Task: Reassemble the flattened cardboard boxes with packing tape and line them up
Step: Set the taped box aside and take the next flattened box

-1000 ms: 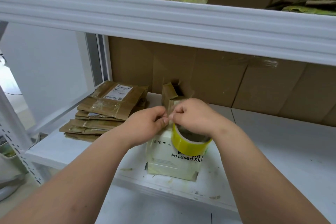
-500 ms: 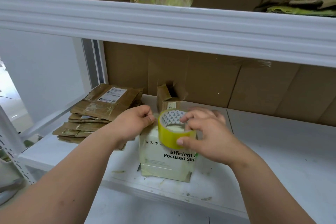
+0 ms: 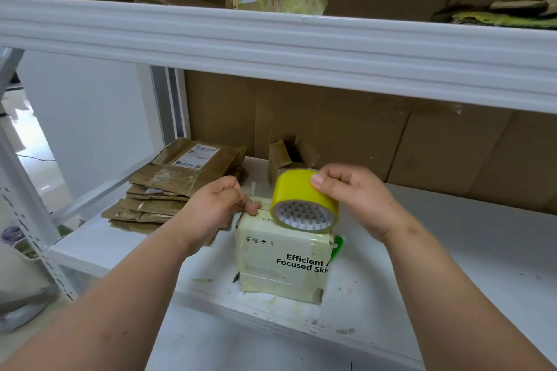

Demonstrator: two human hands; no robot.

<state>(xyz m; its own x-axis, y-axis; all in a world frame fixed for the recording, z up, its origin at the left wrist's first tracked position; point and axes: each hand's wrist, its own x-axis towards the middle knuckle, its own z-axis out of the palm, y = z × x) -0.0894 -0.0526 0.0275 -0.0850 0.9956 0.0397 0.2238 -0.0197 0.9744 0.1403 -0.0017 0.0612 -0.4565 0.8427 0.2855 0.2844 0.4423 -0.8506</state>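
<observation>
**Tape roll held over a pale box on the white shelf**

On the white shelf, at about nine o'clock from the pale box, lies a stack of flattened cardboard boxes: brown, creased, patched with glossy old tape, a white shipping label on the top one. Their long edges run from near left to far right. The left hand is curled, its thumb and fingers pinching something thin at the box's top left corner; a pale strip rises there, but whether it is tape is hard to make out. The pale box stands upright, squarish and smooth, its printed face toward the camera, the wording cut off at its right edge. Over its top the right hand grasps a yellow tape roll, thumb on the outer band, the core's axis pointing toward the viewer and slightly down. At twelve o'clock a small open brown box is partly hidden behind the roll. A green scrap peeks from the box's right side.
</observation>
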